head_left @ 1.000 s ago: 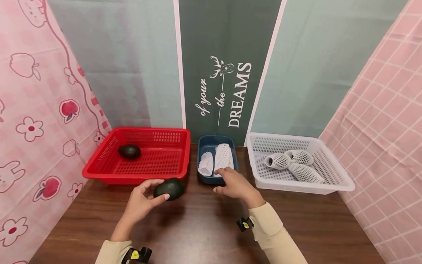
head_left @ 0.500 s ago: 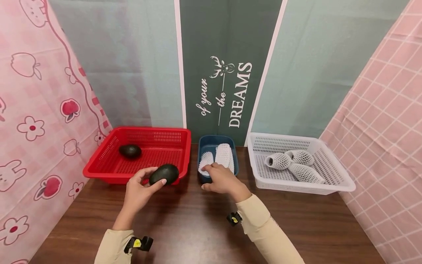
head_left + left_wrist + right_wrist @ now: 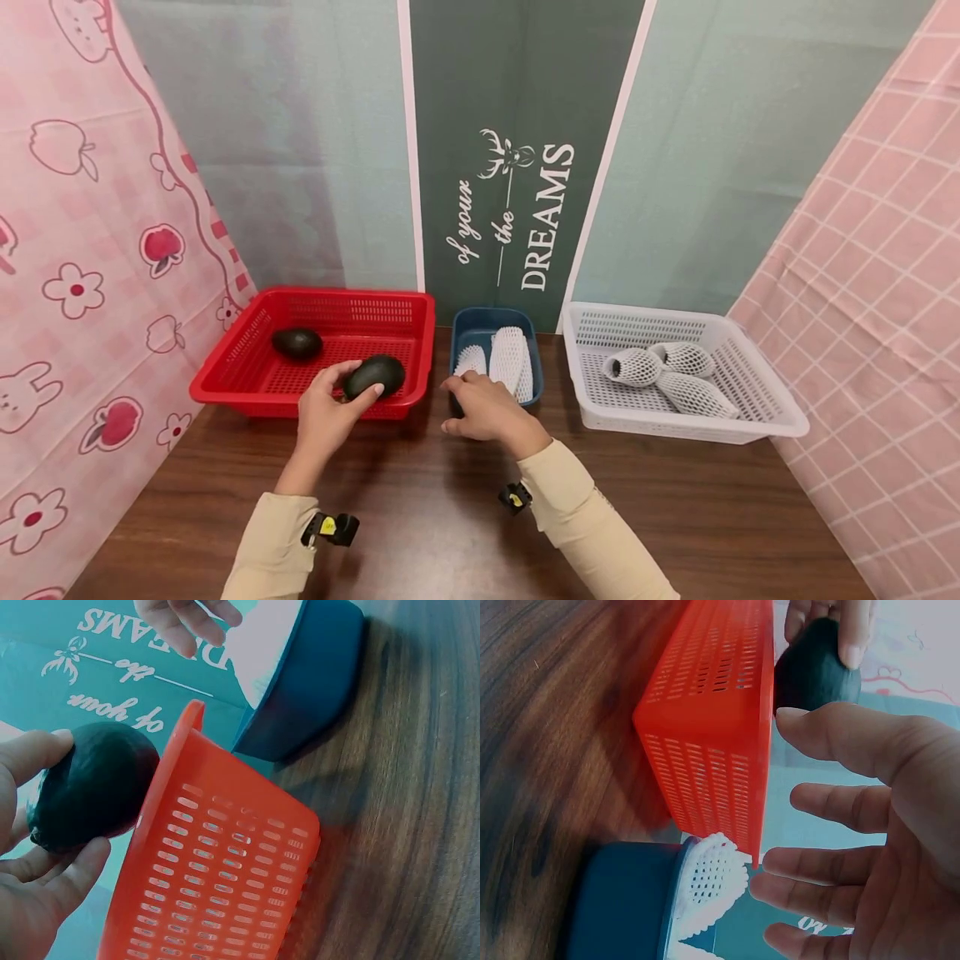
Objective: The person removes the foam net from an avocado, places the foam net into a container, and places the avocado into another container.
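Note:
The left hand [image 3: 327, 417] pinches a dark green avocado [image 3: 374, 377] between thumb and fingers over the front rim of the red basket [image 3: 255, 400]. A second avocado [image 3: 297, 342] lies inside that basket at its left. Over the front left of the blue tray [image 3: 537, 367], the right hand [image 3: 491, 414] hangs with its fingers spread and nothing in them, as the right wrist view shows. White foam nets [image 3: 507, 354] lie in the blue tray; the hand hides part of the left one [image 3: 471, 358]. In the left wrist view the held avocado [image 3: 97, 784] is beside the basket's rim.
At the right a white basket [image 3: 682, 429] holds several net-wrapped items [image 3: 693, 393]. All three containers stand along the back of the brown wooden table [image 3: 420, 525], before a green curtain with lettering. Pink patterned cloths hang at both sides.
The left hand has carried its avocado from in front of the red basket up over its front rim. The right hand has shifted left across the blue tray, away from the larger nets.

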A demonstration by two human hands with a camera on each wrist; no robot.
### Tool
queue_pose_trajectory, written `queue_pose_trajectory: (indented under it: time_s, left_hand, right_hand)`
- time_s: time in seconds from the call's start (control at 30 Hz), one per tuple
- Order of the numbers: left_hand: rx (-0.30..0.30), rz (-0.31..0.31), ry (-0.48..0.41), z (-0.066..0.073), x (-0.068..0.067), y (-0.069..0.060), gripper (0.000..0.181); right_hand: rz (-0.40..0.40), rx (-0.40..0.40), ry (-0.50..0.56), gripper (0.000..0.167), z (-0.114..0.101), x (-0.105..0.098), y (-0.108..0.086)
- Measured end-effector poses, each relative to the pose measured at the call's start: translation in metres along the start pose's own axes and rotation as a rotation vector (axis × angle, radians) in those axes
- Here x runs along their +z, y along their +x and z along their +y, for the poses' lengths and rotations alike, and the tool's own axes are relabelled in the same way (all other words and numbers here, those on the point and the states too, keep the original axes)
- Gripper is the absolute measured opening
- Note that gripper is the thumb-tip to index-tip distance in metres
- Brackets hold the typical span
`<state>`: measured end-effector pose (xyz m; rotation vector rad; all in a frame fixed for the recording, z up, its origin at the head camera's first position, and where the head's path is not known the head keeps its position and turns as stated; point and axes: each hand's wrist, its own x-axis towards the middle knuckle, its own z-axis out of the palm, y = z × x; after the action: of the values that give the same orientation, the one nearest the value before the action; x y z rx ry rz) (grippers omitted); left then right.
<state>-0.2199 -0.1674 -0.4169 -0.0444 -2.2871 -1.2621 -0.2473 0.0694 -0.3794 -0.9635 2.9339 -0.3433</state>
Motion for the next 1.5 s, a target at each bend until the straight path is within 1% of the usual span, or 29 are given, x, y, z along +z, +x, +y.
queue_pose_trajectory:
  time_s: [0.1,0.2,0.3,0.8,0.9,1.03,1.1,1.2,1.3,1.5]
  left_hand:
    - [0.048,-0.002,0.030,-0.004,0.003,0.005,0.049]
    - [0.099,-0.021,0.052,-0.007,0.005,0.008,0.052]
    - [0.125,-0.043,0.059,-0.007,0.006,0.008,0.053]
    - [0.152,-0.081,0.065,-0.003,0.004,0.007,0.048]
    - [0.165,-0.116,0.113,0.001,0.003,0.004,0.050]
    - [0.215,-0.170,0.200,0.010,0.005,-0.001,0.051]
    - [0.240,-0.187,0.220,0.016,0.008,-0.003,0.051]
    - [0.261,-0.209,0.246,0.023,0.014,-0.006,0.050]
    - [0.269,-0.239,0.267,0.028,0.019,-0.009,0.049]
    - [0.276,-0.291,0.298,0.036,0.027,-0.012,0.048]
  right_hand:
    - [-0.007,-0.004,0.001,0.050,-0.001,0.002,0.000]
    - [-0.015,0.000,0.007,0.050,-0.001,0.003,-0.001]
    - [-0.018,0.008,0.008,0.050,-0.002,0.003,-0.002]
    - [-0.015,0.004,0.011,0.051,-0.002,0.005,-0.003]
    - [-0.016,0.005,0.022,0.051,-0.001,0.004,-0.005]
    - [-0.010,0.019,0.039,0.051,0.005,0.002,-0.014]
    - [-0.003,0.028,0.040,0.052,0.010,0.000,-0.018]
    - [0.001,0.044,0.043,0.053,0.018,-0.001,-0.023]
    - [-0.001,0.070,0.047,0.053,0.025,-0.003,-0.028]
    - [-0.011,0.148,0.084,0.053,0.038,-0.006,-0.037]
